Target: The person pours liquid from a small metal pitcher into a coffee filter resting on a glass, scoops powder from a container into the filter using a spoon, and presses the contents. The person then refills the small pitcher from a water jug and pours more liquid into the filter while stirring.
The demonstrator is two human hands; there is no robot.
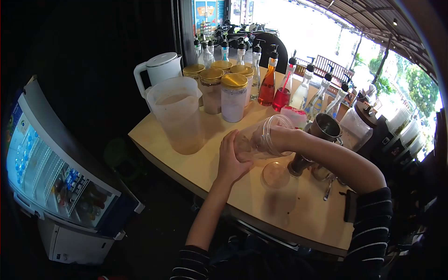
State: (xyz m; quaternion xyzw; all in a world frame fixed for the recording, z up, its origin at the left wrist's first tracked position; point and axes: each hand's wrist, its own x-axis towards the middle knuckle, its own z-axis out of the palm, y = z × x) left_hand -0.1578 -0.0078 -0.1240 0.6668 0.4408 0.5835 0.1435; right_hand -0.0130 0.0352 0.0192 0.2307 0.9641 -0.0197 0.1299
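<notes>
A clear, wide-mouthed jar (249, 142) is tilted on its side above the wooden table, its ringed mouth toward the right. My left hand (229, 158) is wrapped round the jar's base end. Through the mouth reaches my right hand (280, 139), inside the jar; its fingers are blurred by the plastic, and what they hold, if anything, cannot be made out. A round clear lid (275, 175) lies on the table just below the jar. Close to my right forearm stands a metal cup (326, 127).
A large translucent pitcher (177, 116) stands left of the jar, with a white kettle (163, 69) behind. Gold-lidded jars (234, 99) and pump bottles (268, 84) line the back. A spoon handle (328, 190) lies at right. A lit fridge (56, 163) stands at far left.
</notes>
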